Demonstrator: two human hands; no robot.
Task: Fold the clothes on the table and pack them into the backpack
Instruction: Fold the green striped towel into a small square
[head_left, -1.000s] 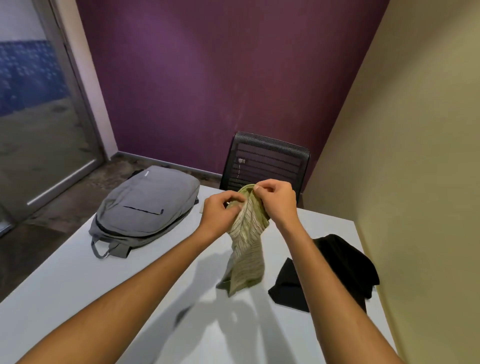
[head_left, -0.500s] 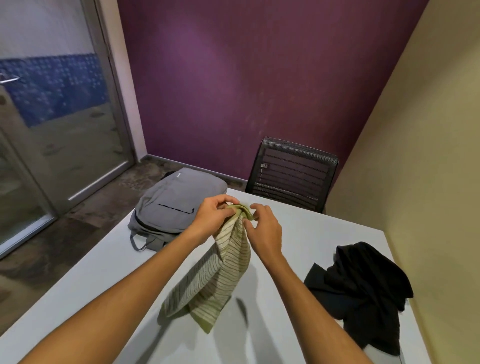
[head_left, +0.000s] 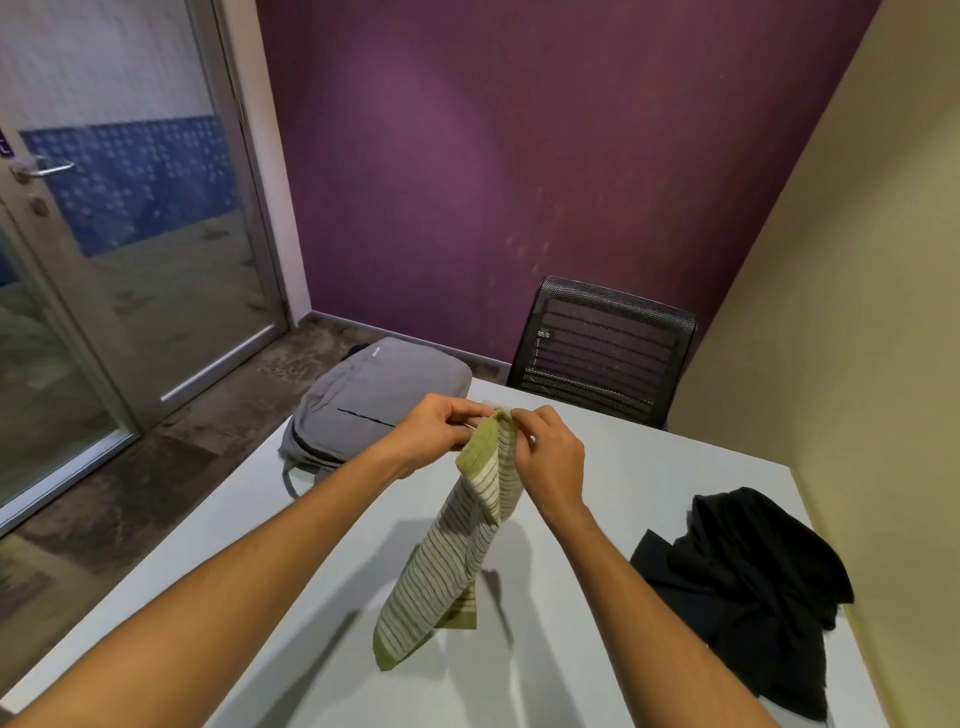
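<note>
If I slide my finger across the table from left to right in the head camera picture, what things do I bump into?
Grey backpack → left hand → green striped cloth → right hand → black clothes.

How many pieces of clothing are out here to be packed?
2. A green striped knit garment hangs above the white table, pinched at its top by the left hand and right hand. A crumpled black garment lies at the table's right. Others may be hidden.
</note>
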